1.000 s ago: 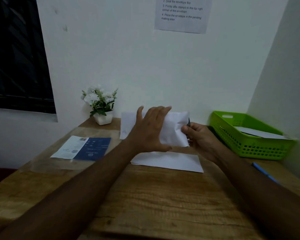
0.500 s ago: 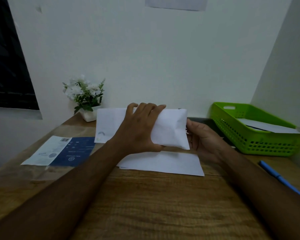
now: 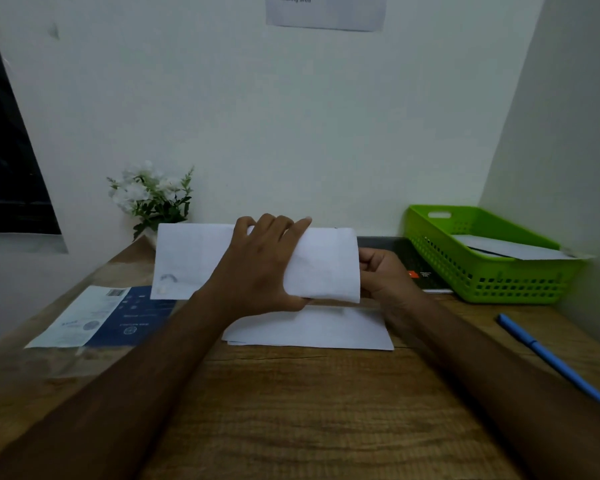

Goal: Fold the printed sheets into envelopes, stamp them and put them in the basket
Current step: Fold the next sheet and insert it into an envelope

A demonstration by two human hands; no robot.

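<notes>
Looks like the job's partway done. The person's left hand (image 3: 260,268) is wrapped over a white sheet (image 3: 187,258) held up just above the desk, and the right hand (image 3: 383,275) pinches its right end, so this one's mid-fold with no stamp showing. One green basket (image 3: 499,289) holds at least one finished envelope (image 3: 520,251). A thin pile of sheets (image 3: 309,332) waits underneath, too flat to count. There's also one blue pen (image 3: 551,358).
</notes>
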